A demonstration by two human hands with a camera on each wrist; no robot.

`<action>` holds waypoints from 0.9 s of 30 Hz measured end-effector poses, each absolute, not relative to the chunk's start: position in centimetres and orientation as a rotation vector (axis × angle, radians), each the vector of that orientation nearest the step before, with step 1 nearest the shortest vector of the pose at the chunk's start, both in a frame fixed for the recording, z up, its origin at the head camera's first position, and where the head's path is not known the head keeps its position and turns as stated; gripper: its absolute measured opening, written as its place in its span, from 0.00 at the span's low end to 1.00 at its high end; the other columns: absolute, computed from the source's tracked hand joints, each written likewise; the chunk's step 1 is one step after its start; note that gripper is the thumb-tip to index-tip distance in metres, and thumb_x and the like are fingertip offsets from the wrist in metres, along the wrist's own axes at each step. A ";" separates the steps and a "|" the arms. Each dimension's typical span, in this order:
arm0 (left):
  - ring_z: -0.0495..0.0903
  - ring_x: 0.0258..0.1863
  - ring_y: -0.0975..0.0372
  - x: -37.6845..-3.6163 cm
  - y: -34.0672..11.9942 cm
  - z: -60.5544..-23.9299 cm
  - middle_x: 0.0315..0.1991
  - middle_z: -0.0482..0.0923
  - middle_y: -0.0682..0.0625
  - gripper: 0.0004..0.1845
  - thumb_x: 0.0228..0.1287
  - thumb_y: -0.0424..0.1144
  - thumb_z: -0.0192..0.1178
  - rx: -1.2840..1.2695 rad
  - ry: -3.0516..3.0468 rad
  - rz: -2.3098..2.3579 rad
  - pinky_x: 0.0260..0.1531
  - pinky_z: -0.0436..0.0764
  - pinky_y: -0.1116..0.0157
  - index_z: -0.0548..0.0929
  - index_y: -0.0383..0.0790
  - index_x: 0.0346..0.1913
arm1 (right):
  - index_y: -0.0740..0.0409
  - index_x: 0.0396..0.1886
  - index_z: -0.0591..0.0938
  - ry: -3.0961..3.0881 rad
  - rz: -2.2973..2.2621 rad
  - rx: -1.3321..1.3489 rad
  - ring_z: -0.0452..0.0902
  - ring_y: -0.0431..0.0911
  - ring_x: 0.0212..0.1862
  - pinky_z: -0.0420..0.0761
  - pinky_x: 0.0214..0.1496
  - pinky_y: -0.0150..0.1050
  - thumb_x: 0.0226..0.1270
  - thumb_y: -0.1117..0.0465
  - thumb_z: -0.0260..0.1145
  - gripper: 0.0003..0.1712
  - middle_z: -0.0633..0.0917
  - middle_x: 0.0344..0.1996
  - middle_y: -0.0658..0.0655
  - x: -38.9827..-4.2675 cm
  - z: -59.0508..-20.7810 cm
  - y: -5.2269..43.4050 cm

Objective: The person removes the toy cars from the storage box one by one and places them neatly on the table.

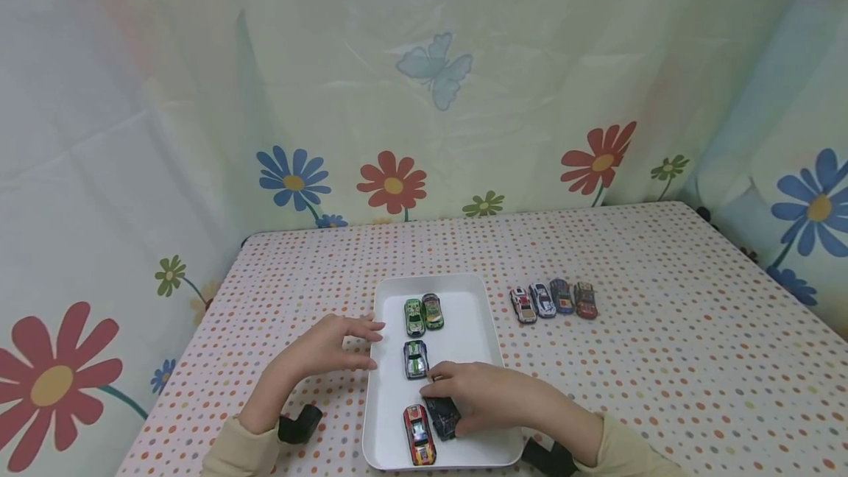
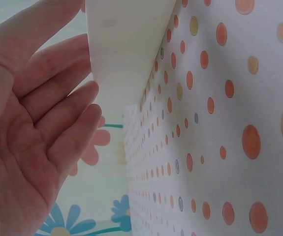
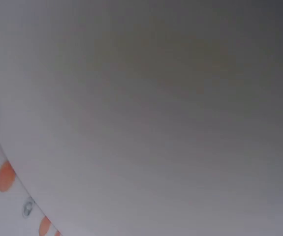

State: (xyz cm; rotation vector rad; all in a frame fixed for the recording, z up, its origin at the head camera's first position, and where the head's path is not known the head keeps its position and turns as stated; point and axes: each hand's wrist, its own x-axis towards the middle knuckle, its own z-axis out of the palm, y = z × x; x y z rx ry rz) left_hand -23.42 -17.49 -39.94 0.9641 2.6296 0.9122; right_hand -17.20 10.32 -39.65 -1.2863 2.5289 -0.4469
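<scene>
A white tray [image 1: 486, 330] lies on the dotted tablecloth and holds several toy cars. My right hand [image 1: 457, 396] reaches into the tray's near end, fingers curled over a black toy car [image 1: 442, 418]. A red car [image 1: 419, 434] sits just left of it. Farther back are a white-and-green car [image 1: 415, 358], a green car [image 1: 414, 316] and a green-orange car [image 1: 433, 311]. My left hand [image 1: 361, 344] has straight fingers at the tray's left rim. The left wrist view shows that open palm [image 2: 43, 123] beside the tray's wall [image 2: 126, 49]. A blurred white surface fills the right wrist view.
Several toy cars [image 1: 553, 300] stand in a row on the table [image 1: 662, 330] to the right of the tray. Flowered curtains [image 1: 424, 94] close in the back and both sides. Black wrist mounts [image 1: 301, 422] sit near the table's front edge.
</scene>
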 end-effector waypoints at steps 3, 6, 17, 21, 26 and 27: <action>0.64 0.64 0.55 -23.5 -17.4 -39.9 0.56 0.76 0.51 0.20 0.50 0.43 0.71 0.966 2.631 0.912 0.58 0.67 0.54 0.85 0.38 0.47 | 0.52 0.55 0.80 2.514 -0.466 -1.272 0.74 0.36 0.49 0.75 0.50 0.32 0.47 0.61 0.77 0.31 0.79 0.49 0.46 -17.2 -39.6 10.3; 0.64 0.63 0.54 -23.4 -17.4 -39.9 0.56 0.76 0.51 0.21 0.50 0.43 0.72 0.963 2.630 0.912 0.58 0.67 0.53 0.85 0.38 0.47 | 0.54 0.54 0.80 2.499 -0.491 -1.280 0.74 0.36 0.50 0.75 0.51 0.32 0.47 0.62 0.76 0.30 0.80 0.49 0.45 -17.2 -39.6 10.3; 0.65 0.63 0.54 -23.2 -17.4 -39.8 0.55 0.76 0.51 0.21 0.50 0.44 0.71 0.970 2.641 0.901 0.57 0.68 0.52 0.85 0.38 0.47 | 0.56 0.54 0.80 2.504 -0.550 -1.288 0.74 0.36 0.52 0.74 0.52 0.32 0.46 0.64 0.77 0.31 0.81 0.50 0.46 -17.8 -39.4 10.7; 0.65 0.63 0.54 -23.2 -17.4 -39.8 0.55 0.76 0.51 0.21 0.50 0.44 0.71 0.968 2.640 0.899 0.58 0.68 0.53 0.85 0.38 0.47 | 0.55 0.56 0.79 2.514 -0.621 -1.243 0.73 0.37 0.54 0.74 0.53 0.33 0.48 0.65 0.76 0.32 0.79 0.52 0.46 -18.0 -38.3 11.4; 0.65 0.63 0.54 -23.3 -17.5 -39.9 0.55 0.76 0.50 0.21 0.50 0.44 0.72 0.967 2.633 0.918 0.57 0.68 0.53 0.85 0.37 0.47 | 0.55 0.58 0.78 2.571 -0.678 -1.165 0.73 0.40 0.56 0.76 0.52 0.35 0.49 0.64 0.76 0.33 0.79 0.54 0.48 -18.6 -36.6 13.0; 0.65 0.63 0.54 -23.3 -17.5 -39.9 0.55 0.76 0.50 0.21 0.50 0.44 0.72 0.968 2.631 0.920 0.57 0.68 0.53 0.85 0.37 0.47 | 0.55 0.58 0.78 2.595 -0.678 -1.151 0.73 0.41 0.56 0.76 0.52 0.36 0.49 0.63 0.76 0.33 0.79 0.54 0.49 -18.7 -36.2 13.4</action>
